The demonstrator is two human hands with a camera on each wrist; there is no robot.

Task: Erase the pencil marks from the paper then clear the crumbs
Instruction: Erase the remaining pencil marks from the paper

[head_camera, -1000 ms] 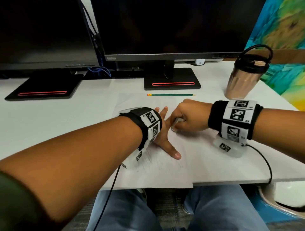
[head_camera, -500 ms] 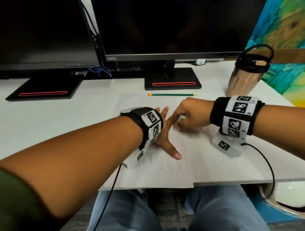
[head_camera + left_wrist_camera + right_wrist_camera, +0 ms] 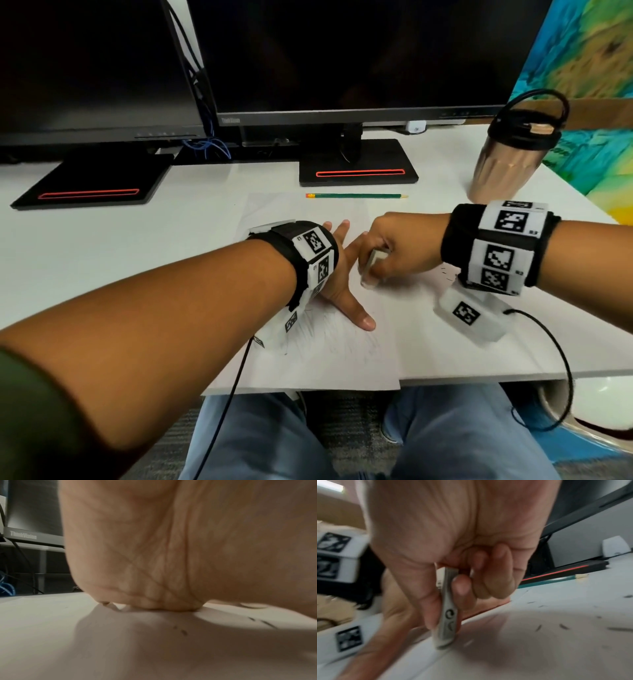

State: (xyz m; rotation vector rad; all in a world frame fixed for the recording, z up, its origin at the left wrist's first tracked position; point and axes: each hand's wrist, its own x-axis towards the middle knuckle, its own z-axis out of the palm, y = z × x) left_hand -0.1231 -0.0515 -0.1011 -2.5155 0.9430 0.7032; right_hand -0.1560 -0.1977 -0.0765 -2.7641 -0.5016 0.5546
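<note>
A white sheet of paper (image 3: pixel 308 356) lies on the desk with faint pencil marks (image 3: pixel 329 339) near its front part. My left hand (image 3: pixel 342 274) lies flat on the sheet, fingers spread, pressing it down. My right hand (image 3: pixel 394 250) grips a white eraser (image 3: pixel 371 267) between thumb and fingers, its lower end on the paper just right of the left hand. In the right wrist view the eraser (image 3: pixel 447 609) stands tilted on the sheet, with dark crumbs (image 3: pixel 563 626) scattered to the right. The left wrist view shows my palm (image 3: pixel 171 547) on the paper (image 3: pixel 85 642) and a few crumbs (image 3: pixel 183 631).
A green pencil (image 3: pixel 356 196) lies past the paper's far edge, in front of a monitor stand (image 3: pixel 358 164). A copper tumbler (image 3: pixel 507 161) with a black lid stands at the back right. A second monitor base (image 3: pixel 92 186) is at the left. The desk's front edge (image 3: pixel 479 375) is close.
My right hand with the eraser has slid slightly back and forth over the paper beside the left hand. A few crumbs show near the right wrist. The left hand has stayed put.
</note>
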